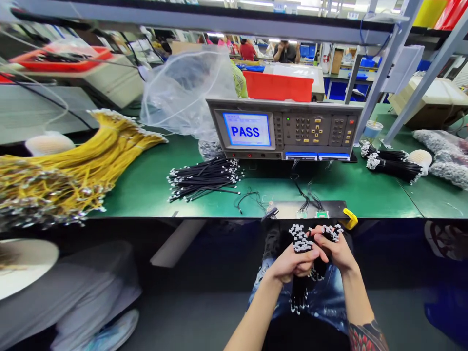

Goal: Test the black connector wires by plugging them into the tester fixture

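Observation:
Above my lap, my left hand (297,263) is closed round a bundle of black cables (300,288) with white connectors clustered at the top. My right hand (337,247) touches it from the other side, its fingers wrapped round more black cables whose white connectors (332,232) stick up. The fingers of both hands meet in the middle. Beyond them, at the bench edge, lies a dark fixture plate (285,209) with two small green boards (322,214). Further back stands a tester (288,129) with PASS on its screen.
Loose black cables (204,179) lie left of the tester, and a large yellow cable bundle (109,141) spreads at the far left. Tied black bundles (395,165) lie on the right. A yellow clamp (350,219) juts from the bench edge. A person's legs (91,292) are at the lower left.

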`<state>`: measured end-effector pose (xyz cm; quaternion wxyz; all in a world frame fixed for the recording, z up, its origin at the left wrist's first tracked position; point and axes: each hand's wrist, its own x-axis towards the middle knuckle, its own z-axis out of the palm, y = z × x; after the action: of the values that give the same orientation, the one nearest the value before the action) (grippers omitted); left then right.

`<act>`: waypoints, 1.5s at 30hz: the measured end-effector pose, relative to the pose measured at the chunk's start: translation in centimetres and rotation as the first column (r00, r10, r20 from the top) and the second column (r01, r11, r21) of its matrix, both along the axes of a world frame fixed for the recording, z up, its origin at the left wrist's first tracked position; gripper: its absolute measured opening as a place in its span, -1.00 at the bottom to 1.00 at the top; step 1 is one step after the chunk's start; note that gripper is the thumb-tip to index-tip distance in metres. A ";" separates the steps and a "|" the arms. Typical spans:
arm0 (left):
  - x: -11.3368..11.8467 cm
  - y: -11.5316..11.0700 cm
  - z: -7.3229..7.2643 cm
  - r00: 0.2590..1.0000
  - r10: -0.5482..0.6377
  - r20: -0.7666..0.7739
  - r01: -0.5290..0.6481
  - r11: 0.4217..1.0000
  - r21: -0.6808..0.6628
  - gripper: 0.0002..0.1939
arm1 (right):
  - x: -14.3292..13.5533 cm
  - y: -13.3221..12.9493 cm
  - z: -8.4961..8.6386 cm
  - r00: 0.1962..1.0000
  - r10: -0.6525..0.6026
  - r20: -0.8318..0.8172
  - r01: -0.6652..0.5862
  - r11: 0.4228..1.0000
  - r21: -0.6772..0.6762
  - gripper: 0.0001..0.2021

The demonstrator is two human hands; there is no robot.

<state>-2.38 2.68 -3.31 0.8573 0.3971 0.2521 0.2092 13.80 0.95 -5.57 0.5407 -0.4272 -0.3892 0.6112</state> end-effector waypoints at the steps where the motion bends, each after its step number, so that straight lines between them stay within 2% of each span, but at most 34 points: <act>1: 0.1 0.1 0.0 1.000 -0.012 0.004 0.012 1.000 -0.017 -0.55 | 0.0 0.0 -0.1 1.000 -0.002 -0.009 0.002 1.000 -0.012 -0.55; 5: 0.3 0.3 -0.1 0.996 -0.088 0.034 0.090 0.994 -0.066 -0.58 | 0.4 -0.1 -0.1 0.997 -0.073 0.009 0.074 0.996 -0.040 -0.57; 10: 0.3 0.3 -0.4 0.992 -0.128 0.023 0.129 0.988 -0.088 -0.60 | 0.2 0.0 0.9 0.988 -0.143 0.052 0.142 0.990 0.020 -0.63; 14: -0.1 0.1 -0.5 0.992 -0.128 0.007 0.128 0.990 -0.066 -0.53 | -0.6 0.3 1.4 0.995 -0.090 -0.049 0.092 0.994 0.059 -0.60; 16: -0.2 -0.1 -0.4 0.995 -0.104 0.003 0.104 0.994 -0.036 -0.48 | -0.8 0.4 1.5 0.985 -0.111 -0.134 0.122 0.990 0.074 -0.58; 18: -0.2 -0.2 -0.5 0.999 -0.040 -0.011 0.040 0.999 0.017 -0.44 | -0.4 0.5 1.6 0.952 -0.226 -0.207 0.246 0.966 0.075 -0.58; 21: 0.2 -0.2 -0.7 0.985 0.161 -0.057 -0.154 0.982 0.110 -0.42 | 0.7 0.5 1.7 0.849 -0.458 -0.264 0.487 0.872 0.050 -0.61; 25: 0.9 0.2 -1.1 0.898 0.432 -0.085 -0.421 0.899 0.121 -0.48 | 1.9 0.3 2.1 0.721 -0.645 -0.255 0.677 0.734 0.058 -0.62; 28: 0.7 0.6 -1.3 0.830 0.556 -0.048 -0.552 0.831 0.073 -0.57 | 1.6 0.4 2.2 0.670 -0.709 -0.219 0.736 0.672 0.077 -0.61; 30: 0.3 0.8 -1.4 0.808 0.588 -0.015 -0.588 0.808 0.023 -0.57 | 1.0 0.6 1.9 0.678 -0.712 -0.181 0.731 0.679 0.069 -0.60; 34: -0.6 1.0 -1.9 0.801 0.598 0.025 -0.598 0.801 -0.031 -0.50 | -0.4 1.2 0.7 0.744 -0.663 -0.084 0.668 0.742 0.052 -0.60; 39: -0.5 1.1 -1.9 0.806 0.591 0.035 -0.592 0.806 0.017 -0.52 | -1.3 1.8 -1.0 0.781 -0.624 0.028 0.623 0.781 0.031 -0.64; 45: 0.1 0.8 -1.5 0.823 0.567 0.030 -0.567 0.821 0.066 -0.49 | -1.1 1.9 -1.9 0.765 -0.623 0.163 0.608 0.782 0.135 -0.66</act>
<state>-2.30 3.52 -4.80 0.7428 0.3339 0.3471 0.4652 12.67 2.87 -7.45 0.6850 -0.5698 -0.3017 0.3393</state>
